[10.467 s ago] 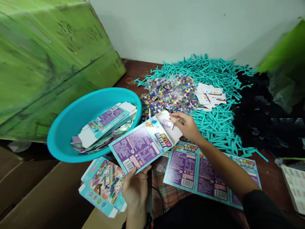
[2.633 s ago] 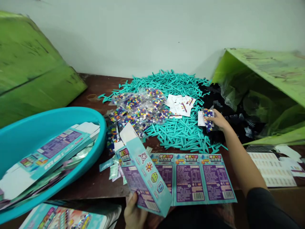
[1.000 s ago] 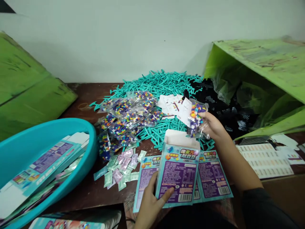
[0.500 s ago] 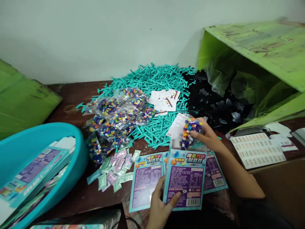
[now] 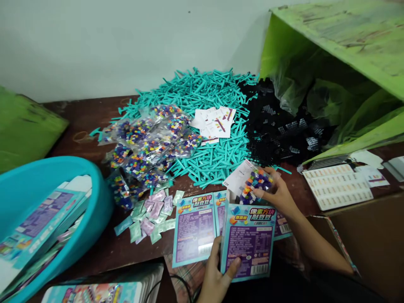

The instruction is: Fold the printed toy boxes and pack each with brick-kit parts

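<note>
A pale wall (image 5: 126, 46) backs a dark reddish-brown table (image 5: 97, 248). Near its front edge the left hand (image 5: 217, 275) keeps a small carton (image 5: 248, 248) upright, thumb pressed on the printed panel; its other fingers are mostly hidden. The carton is turquoise-edged, with a purple panel of pale print too fine to read, a barcode low on the right and a multicoloured title. At its mouth, the right hand (image 5: 277, 189) pinches a clear bag of coloured blocks (image 5: 257, 183), whose lower end disappears behind the front panel. A white card (image 5: 238, 176) marked 403, upside down, sticks up beside the bag; whether any finger grips it, I cannot tell.

The carton partly covers flat cartons (image 5: 194, 231). Left of these lie small sachets (image 5: 154, 210), then filled bags (image 5: 154, 143). Turquoise sticks (image 5: 192, 90) heap behind, with black pieces (image 5: 271, 126) to their right. The frame cuts off a turquoise basin (image 5: 101, 202) at left and a green box (image 5: 356, 46) at right.
</note>
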Motion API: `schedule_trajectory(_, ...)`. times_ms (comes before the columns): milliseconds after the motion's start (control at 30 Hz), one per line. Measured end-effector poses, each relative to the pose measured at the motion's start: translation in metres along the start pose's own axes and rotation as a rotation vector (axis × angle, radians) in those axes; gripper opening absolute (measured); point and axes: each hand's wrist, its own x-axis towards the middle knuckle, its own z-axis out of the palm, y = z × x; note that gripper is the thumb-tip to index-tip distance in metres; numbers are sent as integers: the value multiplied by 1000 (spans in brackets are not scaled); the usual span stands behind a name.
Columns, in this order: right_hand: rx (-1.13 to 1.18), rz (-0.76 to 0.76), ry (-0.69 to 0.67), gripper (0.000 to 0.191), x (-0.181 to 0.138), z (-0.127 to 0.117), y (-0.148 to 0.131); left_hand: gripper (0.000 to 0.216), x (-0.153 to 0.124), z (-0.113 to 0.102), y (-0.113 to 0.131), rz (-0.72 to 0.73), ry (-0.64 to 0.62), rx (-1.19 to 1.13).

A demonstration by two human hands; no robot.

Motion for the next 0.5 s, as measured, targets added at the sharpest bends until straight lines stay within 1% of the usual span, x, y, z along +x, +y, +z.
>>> schedule_trajectory(67, 31, 57, -46, 60, -8, 0, 4, 67, -2, -1, 5, 20, 29, -47)
schedule_trajectory(167, -8, 97, -155, 46, -18, 5, 8, 73, 14, -7, 22, 116, -15, -27)
schedule_trajectory(200, -30, 96, -180, 43, -21, 8, 8, 75, 23, -7, 30, 176, -28, 18)
schedule_trajectory(300, -56, 97, -244, 42, -24, 15, 6, 74, 57, -4, 57, 426, 3, 101)
schedule_trajectory(333, -65, 98, -272, 42, -24, 17, 5, 68, 67, -2, 67, 499, 15, 112)
schedule_trajectory(400, -111, 76, -326, 41, -25, 19, 3, 46, 82, 3, 83, 581, 34, 158)
schedule_trajectory(467, -156, 25, -347, 38, -27, 18, 3, 30, 88, 5, 94, 604, 33, 195)
schedule_trajectory(500, -156, -7, -327, 39, -29, 17, 4, 26, 89, 5, 97, 609, 24, 201)
